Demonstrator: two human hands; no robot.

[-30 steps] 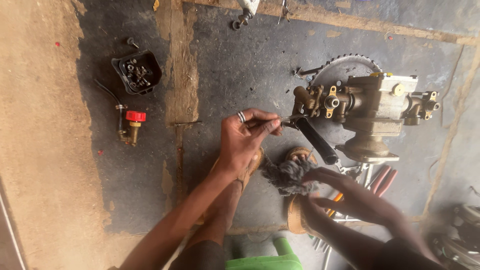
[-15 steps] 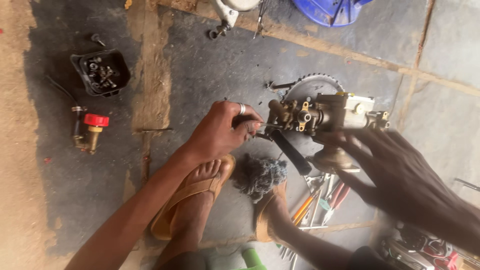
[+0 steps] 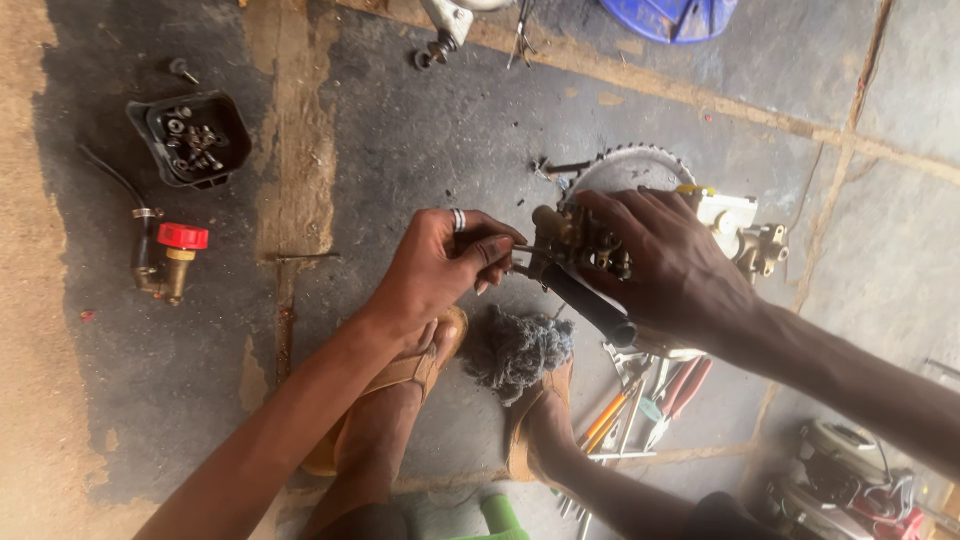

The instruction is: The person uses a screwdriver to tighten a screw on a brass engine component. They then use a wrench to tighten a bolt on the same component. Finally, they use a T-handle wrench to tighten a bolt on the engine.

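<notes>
the brass pump assembly (image 3: 590,245) sits on the grey floor (image 3: 420,140) in front of a toothed disc (image 3: 630,165). the right hand (image 3: 670,265) lies closed over its top, gripping it. the left hand (image 3: 440,265) pinches a thin tool (image 3: 522,250) against its left end. a grey rag (image 3: 520,350) lies just below, loose hand tools (image 3: 650,390) to the right, a black tray of bolts (image 3: 190,138) and a red-capped valve (image 3: 172,258) well apart to the left.

brass pump body (image 3: 585,245) on floor, black handle (image 3: 590,300) attached.
</notes>
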